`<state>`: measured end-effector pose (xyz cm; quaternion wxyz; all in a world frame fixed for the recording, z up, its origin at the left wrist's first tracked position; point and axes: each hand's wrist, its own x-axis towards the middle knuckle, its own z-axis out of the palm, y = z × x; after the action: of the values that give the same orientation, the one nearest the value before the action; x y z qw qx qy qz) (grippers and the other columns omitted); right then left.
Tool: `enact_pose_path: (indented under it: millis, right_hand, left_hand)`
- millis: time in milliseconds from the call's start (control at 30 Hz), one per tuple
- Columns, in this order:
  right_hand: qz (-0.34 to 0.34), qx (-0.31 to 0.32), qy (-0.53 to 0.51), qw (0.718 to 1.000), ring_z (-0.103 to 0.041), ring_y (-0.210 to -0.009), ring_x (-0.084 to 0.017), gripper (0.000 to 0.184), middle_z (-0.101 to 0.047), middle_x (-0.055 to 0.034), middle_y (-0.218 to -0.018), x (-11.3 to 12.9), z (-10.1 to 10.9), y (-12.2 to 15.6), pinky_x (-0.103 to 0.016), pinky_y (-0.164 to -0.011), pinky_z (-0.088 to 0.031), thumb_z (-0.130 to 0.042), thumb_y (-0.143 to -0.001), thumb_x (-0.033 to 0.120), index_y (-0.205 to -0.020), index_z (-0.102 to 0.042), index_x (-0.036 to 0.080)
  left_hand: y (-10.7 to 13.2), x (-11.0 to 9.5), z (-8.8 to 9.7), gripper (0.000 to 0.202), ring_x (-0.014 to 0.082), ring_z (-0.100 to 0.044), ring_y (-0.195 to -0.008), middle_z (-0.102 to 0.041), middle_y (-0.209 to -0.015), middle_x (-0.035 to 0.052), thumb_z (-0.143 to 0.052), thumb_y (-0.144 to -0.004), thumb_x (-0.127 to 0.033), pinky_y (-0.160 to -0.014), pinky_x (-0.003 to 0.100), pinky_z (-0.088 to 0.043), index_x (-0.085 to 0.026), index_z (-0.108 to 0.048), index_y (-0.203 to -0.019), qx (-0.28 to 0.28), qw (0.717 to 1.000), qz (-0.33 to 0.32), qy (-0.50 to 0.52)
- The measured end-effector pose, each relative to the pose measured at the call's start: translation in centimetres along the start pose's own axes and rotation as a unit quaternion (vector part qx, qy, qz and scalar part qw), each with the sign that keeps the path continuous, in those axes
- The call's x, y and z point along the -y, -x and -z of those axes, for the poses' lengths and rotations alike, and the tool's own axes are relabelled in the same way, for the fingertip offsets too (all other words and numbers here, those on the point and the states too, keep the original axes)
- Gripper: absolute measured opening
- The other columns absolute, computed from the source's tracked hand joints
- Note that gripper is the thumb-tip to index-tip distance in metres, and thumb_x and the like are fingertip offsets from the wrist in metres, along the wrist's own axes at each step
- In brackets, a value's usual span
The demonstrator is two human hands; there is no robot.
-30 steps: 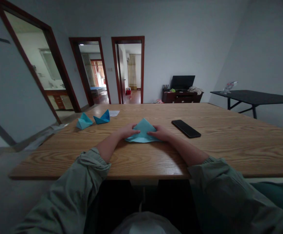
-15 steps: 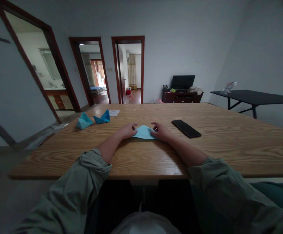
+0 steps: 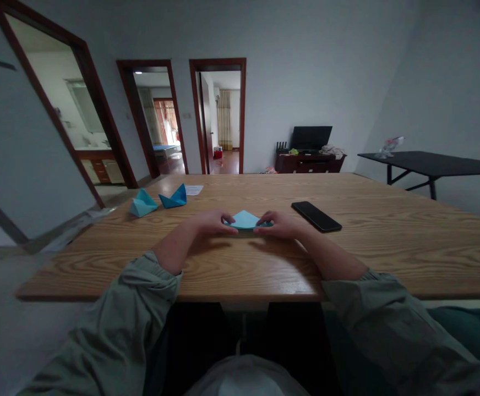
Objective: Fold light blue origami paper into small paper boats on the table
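Both hands have shifted since half a second ago: the thumbs now sit at the near edge of the light-blue paper (image 3: 245, 219), whose front shows as a narrow, low band. Left hand (image 3: 216, 222) and right hand (image 3: 280, 225) are apart, each pinching one end of the sheet, thumb in front and fingers curled over the top. From where I stand, the grip looks nearly mirrored, which suits this work; I'd keep the pressure equal on both sides, the near edges lined up and the peak centred, since a harder tug at one end would likely skew the crease. Wrists arch a little, throwing shadows on the table (image 3: 248, 269), and I can't tell whether the paper itself clears the wood. The forearms slant inward from pushed-up green sleeves (image 3: 112, 319), elbows wide, so neither arm blocks the other. Farther out, a black phone (image 3: 316, 216) lies beyond the right hand, while a pale-blue folded shape (image 3: 143, 204) and a darker blue one (image 3: 174, 197) stand past the left, near a white slip (image 3: 194, 190).
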<state>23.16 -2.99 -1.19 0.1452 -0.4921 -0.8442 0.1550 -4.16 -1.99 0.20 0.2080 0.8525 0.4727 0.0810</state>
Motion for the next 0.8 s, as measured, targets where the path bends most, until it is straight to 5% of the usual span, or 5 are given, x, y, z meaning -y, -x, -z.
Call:
enact_pose_path:
  millis: [167, 300, 600, 800]
  right_hand:
    - [-0.044, -0.041, 0.019, 0.998, -0.061, -0.075, -0.018, 0.036, -0.070, -0.0053, -0.090, -1.0, -0.5, -0.5, -0.025, -0.065, -0.042, -0.059, -0.077, 0.050, -0.097, -0.069, 0.021]
    - [-0.074, -0.084, 0.031, 0.993, -0.061, -0.081, -0.018, 0.038, -0.068, -0.0055, -0.099, -1.6, -1.1, -1.0, -0.025, -0.068, -0.042, -0.064, -0.075, 0.042, -0.107, -0.064, 0.023]
    - [-0.093, -0.097, 0.033, 0.990, -0.062, -0.086, -0.020, 0.053, -0.065, -0.0080, -0.106, -2.2, -1.5, -1.4, -0.027, -0.073, -0.044, -0.066, -0.071, 0.043, -0.119, -0.057, 0.022]
    - [-0.089, -0.106, 0.037, 0.990, -0.061, -0.077, -0.017, 0.045, -0.067, -0.0066, -0.096, -2.0, -1.4, -1.2, -0.025, -0.065, -0.042, -0.066, -0.071, 0.041, -0.110, -0.062, 0.021]
  left_hand:
    - [-0.4, 0.5, -0.2, 0.042, 0.0176, -0.060, -0.088, -0.066, -0.103, 0.0028, -0.062, -0.075, -0.042, -0.074, 0.024, -0.043, -0.022, -0.063, -0.112, -0.063, 0.997, 0.006, -0.033]
    - [-0.7, 1.0, -0.4, 0.043, 0.0196, -0.060, -0.092, -0.066, -0.105, 0.0041, -0.066, -0.071, -0.040, -0.076, 0.025, -0.043, -0.022, -0.064, -0.110, -0.094, 0.993, 0.034, -0.063]
    - [-1.8, 2.2, -1.0, 0.065, 0.0200, -0.060, -0.096, -0.062, -0.116, 0.0086, -0.071, -0.065, -0.042, -0.078, 0.024, -0.045, -0.020, -0.053, -0.124, -0.063, 0.994, 0.091, -0.021]
    - [-1.7, 2.2, -0.8, 0.057, 0.0198, -0.061, -0.093, -0.063, -0.113, 0.0064, -0.070, -0.066, -0.043, -0.073, 0.024, -0.045, -0.022, -0.058, -0.117, -0.032, 0.995, 0.095, -0.008]
